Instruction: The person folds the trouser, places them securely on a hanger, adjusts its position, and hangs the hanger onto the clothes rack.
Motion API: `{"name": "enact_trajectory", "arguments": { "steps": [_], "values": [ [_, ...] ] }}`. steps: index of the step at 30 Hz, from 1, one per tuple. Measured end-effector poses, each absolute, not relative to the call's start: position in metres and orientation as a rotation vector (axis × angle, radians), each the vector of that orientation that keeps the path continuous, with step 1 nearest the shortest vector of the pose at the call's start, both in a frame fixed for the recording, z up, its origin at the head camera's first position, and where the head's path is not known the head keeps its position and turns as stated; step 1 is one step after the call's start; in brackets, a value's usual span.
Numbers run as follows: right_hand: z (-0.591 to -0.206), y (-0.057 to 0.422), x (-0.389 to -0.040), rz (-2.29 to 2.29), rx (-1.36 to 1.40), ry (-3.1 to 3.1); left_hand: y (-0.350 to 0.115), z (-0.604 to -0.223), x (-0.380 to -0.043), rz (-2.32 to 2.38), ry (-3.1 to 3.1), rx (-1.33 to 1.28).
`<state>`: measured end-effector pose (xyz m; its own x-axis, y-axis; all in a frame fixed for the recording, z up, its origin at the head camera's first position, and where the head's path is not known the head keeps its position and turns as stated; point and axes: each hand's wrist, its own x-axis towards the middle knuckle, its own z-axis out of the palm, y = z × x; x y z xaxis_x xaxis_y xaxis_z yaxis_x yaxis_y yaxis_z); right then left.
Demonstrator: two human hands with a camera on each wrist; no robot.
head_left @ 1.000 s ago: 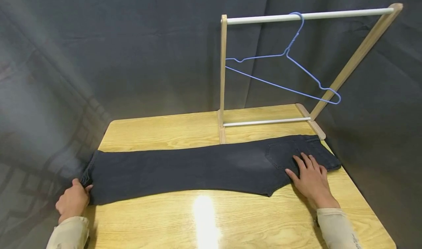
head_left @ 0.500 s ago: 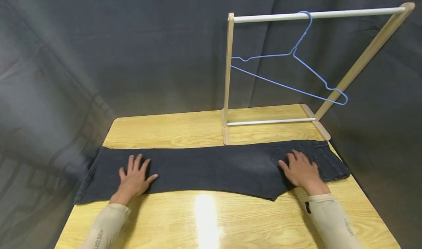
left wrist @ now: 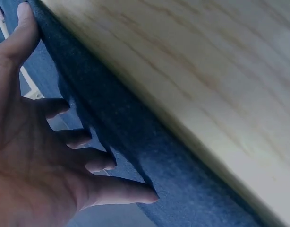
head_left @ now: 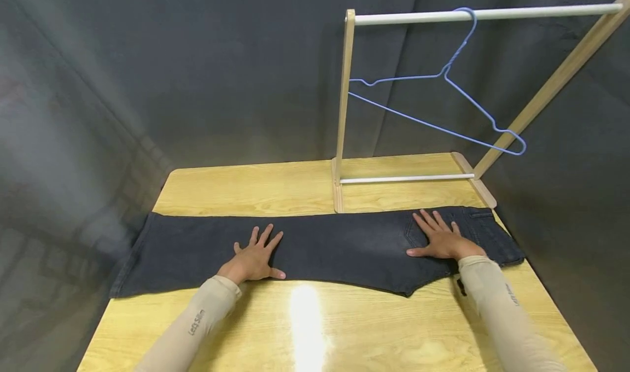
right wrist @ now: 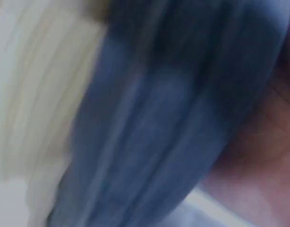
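Note:
A dark pair of jeans (head_left: 334, 249), folded lengthwise, lies flat across the table with its waist end at the right and hems at the left. On the leg section, left of the middle, my left hand (head_left: 253, 260) rests with its fingers spread; the left wrist view shows the fingertips touching the dark fabric (left wrist: 121, 127). My right hand (head_left: 443, 242) lies spread over the back pocket area near the waist. In the right wrist view the denim (right wrist: 159, 123) is blurred, and only part of the palm (right wrist: 258, 156) shows at the edge.
A wooden rack (head_left: 343, 98) with white bars stands at the back right of the table (head_left: 246, 189). From its top bar hangs a blue wire hanger (head_left: 448, 71). Grey curtains (head_left: 246, 76) enclose the back and sides.
My left hand has let go of the hem end and moved right to the middle of the leg. My right hand has shifted slightly left and up. The jeans' left end has spread outward.

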<state>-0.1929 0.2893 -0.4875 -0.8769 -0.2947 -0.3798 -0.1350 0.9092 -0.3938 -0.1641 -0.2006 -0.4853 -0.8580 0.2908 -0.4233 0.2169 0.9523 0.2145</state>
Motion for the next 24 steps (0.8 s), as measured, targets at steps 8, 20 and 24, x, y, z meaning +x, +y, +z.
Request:
{"name": "enact_trajectory", "arguments": {
  "steps": [8,20,24],
  "values": [
    [-0.483,0.351,-0.192,-0.48,-0.163,2.688,-0.204,-0.48,-0.163,0.247,2.643,0.361],
    [-0.49,0.351,-0.181,-0.449,-0.106,2.762,-0.203,-0.483,-0.165,0.242,2.65,0.351],
    [-0.488,0.33,-0.175,-0.389,-0.179,2.805,-0.203,-0.487,-0.163,0.259,2.639,0.335]
  ]
}}
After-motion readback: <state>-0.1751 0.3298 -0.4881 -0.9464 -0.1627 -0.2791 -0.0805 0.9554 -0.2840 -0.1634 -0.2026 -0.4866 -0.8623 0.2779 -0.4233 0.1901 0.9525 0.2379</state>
